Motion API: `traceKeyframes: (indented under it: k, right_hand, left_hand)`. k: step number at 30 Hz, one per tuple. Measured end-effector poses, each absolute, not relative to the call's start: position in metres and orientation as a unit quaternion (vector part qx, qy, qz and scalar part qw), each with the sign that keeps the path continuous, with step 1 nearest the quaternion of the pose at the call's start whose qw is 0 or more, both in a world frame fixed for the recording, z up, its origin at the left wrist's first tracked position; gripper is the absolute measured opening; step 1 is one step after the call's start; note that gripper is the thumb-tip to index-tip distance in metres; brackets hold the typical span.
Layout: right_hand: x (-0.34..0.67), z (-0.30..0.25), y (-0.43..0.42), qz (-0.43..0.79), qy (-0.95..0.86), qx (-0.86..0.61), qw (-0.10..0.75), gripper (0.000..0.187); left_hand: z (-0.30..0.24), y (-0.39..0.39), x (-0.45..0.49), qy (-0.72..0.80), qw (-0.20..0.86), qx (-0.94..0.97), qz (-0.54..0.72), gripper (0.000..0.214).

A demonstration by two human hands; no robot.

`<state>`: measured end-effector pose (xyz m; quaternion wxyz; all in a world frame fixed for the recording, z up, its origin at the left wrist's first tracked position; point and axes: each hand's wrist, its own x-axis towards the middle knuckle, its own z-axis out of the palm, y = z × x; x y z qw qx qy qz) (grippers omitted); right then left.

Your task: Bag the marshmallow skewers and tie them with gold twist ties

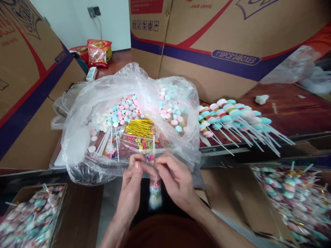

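A candy stick (155, 193) in a clear wrapper hangs head down between my hands, its white stick pointing up; the candy is blurred. My left hand (133, 181) pinches the wrapper's gathered neck from the left. My right hand (174, 175) closes its thumb and fingers on the same neck from the right; whether a tie is between the fingertips I cannot tell. Just beyond lie a bundle of gold twist ties (139, 128) and small colored candy rings (144, 143). Loose pink, blue and white candies (126, 108) sit behind them in a big clear plastic bag (80, 137).
Unwrapped candy sticks (232, 115) are piled on the table at right. White sticks (104, 143) lean at left. Boxes of wrapped candy stand low at left (33, 217) and right (297, 203). Large cartons (196, 44) rise behind. A red snack packet (98, 53) sits far back.
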<state>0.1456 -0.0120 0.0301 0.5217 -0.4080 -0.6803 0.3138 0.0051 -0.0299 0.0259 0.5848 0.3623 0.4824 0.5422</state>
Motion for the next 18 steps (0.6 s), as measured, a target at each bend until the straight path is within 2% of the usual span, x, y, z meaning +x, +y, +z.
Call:
traceKeyframes:
  k: [3,7,13,15,18]
  right_hand:
    - [0.144,0.034,-0.016,0.309,-0.679,-0.382,0.545,0.017]
    - [0.147,0.031,-0.026,0.369,-0.620,-0.410,0.557,0.018]
    - [0.169,0.018,-0.048,0.542,-0.508,-0.499,0.446,0.024]
    - [0.183,0.005,-0.056,0.562,-0.463,-0.523,0.443,0.029]
    - [0.223,-0.016,-0.065,0.545,-0.309,-0.562,0.540,0.035]
  left_hand:
    - [0.023,-0.041,0.004,0.529,0.555,0.365,0.528,0.046]
    - [0.018,-0.045,0.012,0.513,0.616,0.320,0.505,0.033]
    - [0.010,-0.041,0.042,0.508,0.612,0.292,0.531,0.023]
    - [0.006,-0.034,0.042,0.512,0.570,0.392,0.509,0.018]
    - [-0.001,-0.014,0.016,0.541,0.394,0.554,0.495,0.013]
